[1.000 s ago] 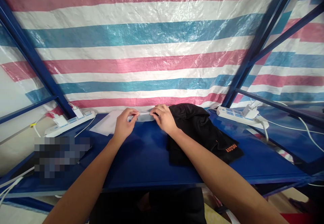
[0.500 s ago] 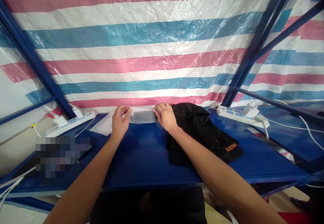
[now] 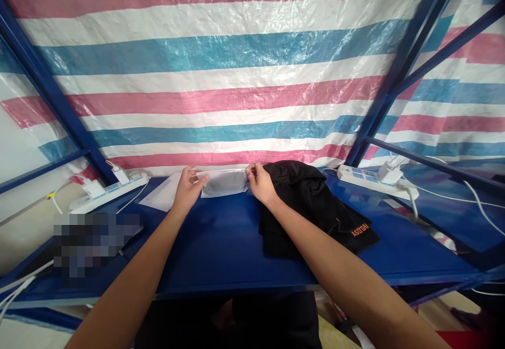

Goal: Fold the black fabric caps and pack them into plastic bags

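Note:
A frosted, translucent plastic bag (image 3: 224, 183) is stretched between my hands above the blue tabletop (image 3: 221, 244). My left hand (image 3: 190, 187) pinches its upper left edge between thumb and fingers. At the upper right corner, my right hand (image 3: 260, 182) is closed on the same edge. Beside and partly under my right forearm lies a folded black garment (image 3: 315, 202) with orange lettering near its lower right end. A pale translucent sheet or bag (image 3: 161, 193) rests flat on the table just left of my left hand.
White power strips with plugs stand at the left (image 3: 112, 190) and right (image 3: 374, 181) of the table. A blurred-out dark object (image 3: 97, 244) lies at the left. Blue metal posts (image 3: 379, 107) and a striped plastic sheet (image 3: 221, 91) enclose the back. Cables run along both sides.
My hands have shifted slightly, with the right fingers re-gripping the bag's upper corner. More of the bag's front now hangs into view, a little lower than before. The garment stays put.

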{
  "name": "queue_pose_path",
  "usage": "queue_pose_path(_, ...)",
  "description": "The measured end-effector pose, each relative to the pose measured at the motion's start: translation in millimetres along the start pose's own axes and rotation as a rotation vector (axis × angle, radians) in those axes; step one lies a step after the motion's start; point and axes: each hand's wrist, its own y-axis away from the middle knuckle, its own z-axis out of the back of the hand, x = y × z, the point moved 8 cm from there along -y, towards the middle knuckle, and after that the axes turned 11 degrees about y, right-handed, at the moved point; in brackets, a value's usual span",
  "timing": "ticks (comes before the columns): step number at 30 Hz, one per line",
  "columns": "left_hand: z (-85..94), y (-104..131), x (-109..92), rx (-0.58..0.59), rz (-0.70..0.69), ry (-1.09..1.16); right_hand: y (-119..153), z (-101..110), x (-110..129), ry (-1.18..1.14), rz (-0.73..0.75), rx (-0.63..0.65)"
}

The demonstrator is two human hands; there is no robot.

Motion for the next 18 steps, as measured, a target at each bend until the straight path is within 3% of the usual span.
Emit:
queue_pose_path(2,-7.9,4.7,3.0,0.092,0.075,-0.072,0.9,-1.8,-2.2,-0.036,-0.045,0.020)
queue_pose_path(5,-13.3,10.0,-1.6,0.156,0.063,-0.154,2.4,-1.7,-1.2,-0.072,-0.090,0.022)
queue_pose_path(8,-1.2,2.2,-3.8,0.062,0.014,-0.142,3.8,0.2,3.0,-0.140,-0.101,-0.009)
queue_pose_path(10,25.2,-12.8,-2.0,-0.117,-0.001,-0.086,4.6,-1.0,4.8,-0.198,-0.103,-0.009)
queue_pose_path(14,109.4,-47.9,-8.4,-0.556,-0.058,-0.122,5.7,-6.1,3.6,-0.225,-0.108,0.021)
queue_pose_path(16,148.2,-60.4,-22.2,-0.690,-0.105,-0.219,5.7,-7.3,2.2,-0.211,-0.107,0.025)
queue_pose_path(18,171.2,-71.1,-38.8,-0.670,-0.165,-0.288,5.5,-8.1,1.4,-0.196,-0.103,0.029)
